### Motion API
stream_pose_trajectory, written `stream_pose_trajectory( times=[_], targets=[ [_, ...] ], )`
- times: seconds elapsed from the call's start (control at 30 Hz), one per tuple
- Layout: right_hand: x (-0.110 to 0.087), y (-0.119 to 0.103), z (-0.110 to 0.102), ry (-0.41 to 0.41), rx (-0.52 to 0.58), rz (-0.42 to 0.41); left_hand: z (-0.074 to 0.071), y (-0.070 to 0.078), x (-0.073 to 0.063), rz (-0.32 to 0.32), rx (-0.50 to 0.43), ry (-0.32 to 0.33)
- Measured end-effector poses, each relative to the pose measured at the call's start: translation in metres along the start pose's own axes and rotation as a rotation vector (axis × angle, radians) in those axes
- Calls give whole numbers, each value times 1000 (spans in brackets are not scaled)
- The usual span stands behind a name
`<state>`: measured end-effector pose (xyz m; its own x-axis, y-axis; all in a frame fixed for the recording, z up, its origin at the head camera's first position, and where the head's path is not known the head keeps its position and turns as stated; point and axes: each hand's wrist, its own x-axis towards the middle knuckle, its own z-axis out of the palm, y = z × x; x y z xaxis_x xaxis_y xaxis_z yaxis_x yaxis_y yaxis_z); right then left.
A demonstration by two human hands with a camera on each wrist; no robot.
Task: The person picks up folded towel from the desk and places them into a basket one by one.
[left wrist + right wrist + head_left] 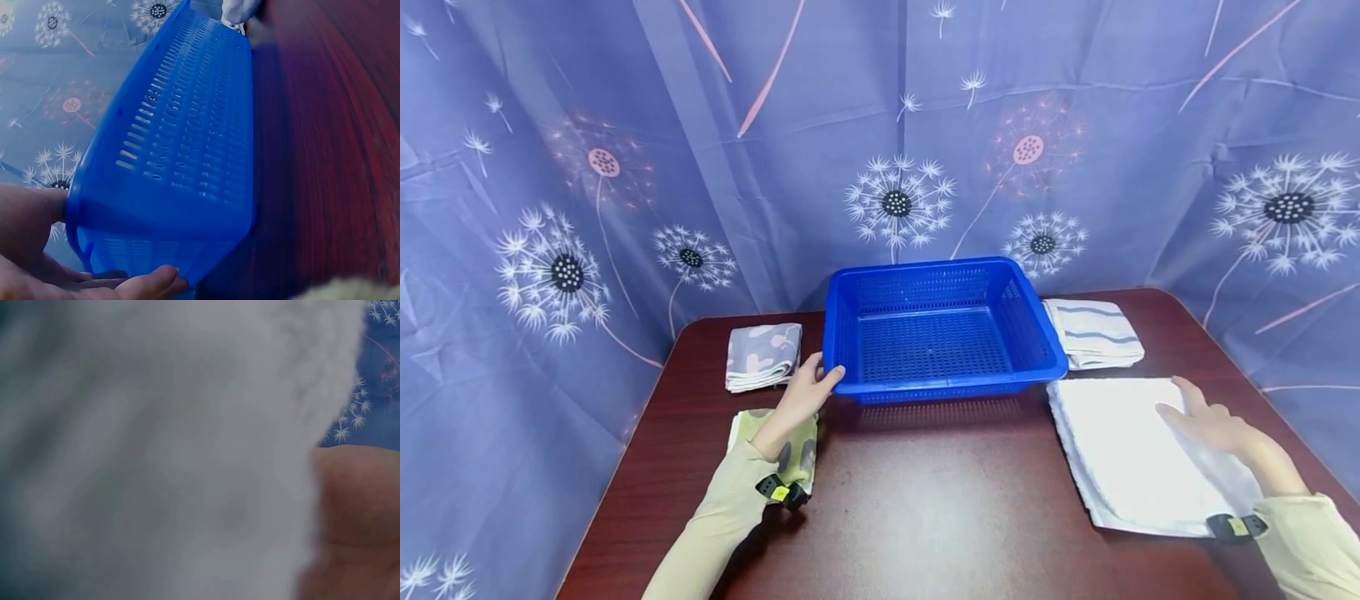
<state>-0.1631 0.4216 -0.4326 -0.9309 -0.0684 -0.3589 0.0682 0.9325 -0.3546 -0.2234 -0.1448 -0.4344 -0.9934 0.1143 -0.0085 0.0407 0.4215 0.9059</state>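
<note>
My left hand (807,388) grips the near left corner of a blue plastic basket (947,387). The thumb lies over its rim, and in the left wrist view the fingers curl against the outer wall. A folded white towel (1127,458) lies at the right, and my right hand (1217,423) holds its far right side with the thumb on top. The other fingers are partly hidden at the towel's edge. In the right wrist view the white towel (187,450) fills most of the picture, blurred, with part of the hand (359,512) beside it.
A grey-and-pink folded towel (763,354) lies left of the basket. Nearer, a green-and-grey folded towel (805,446) lies partly under my left forearm. A white towel with blue stripes (1096,333) sits right of the basket. A blue dandelion-print curtain (775,208) surrounds the dark red table (925,500).
</note>
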Motion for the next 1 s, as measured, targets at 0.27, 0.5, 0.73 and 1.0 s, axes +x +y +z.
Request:
stream_pose_trajectory(
  times=[0.27, 0.5, 0.73, 1.0],
  targets=[
    [2, 9, 11, 50, 69, -22, 6, 2, 1, -101, -89, -17],
    [2, 14, 17, 99, 64, -43, 6, 8, 5, -125, -129, -17],
    [0, 10, 20, 120, 64, -50, 5, 7, 7, -141, -168, -44],
    [-2, 7, 25, 149, 33, -74, 6, 4, 9, -152, -216, -51]
  ],
)
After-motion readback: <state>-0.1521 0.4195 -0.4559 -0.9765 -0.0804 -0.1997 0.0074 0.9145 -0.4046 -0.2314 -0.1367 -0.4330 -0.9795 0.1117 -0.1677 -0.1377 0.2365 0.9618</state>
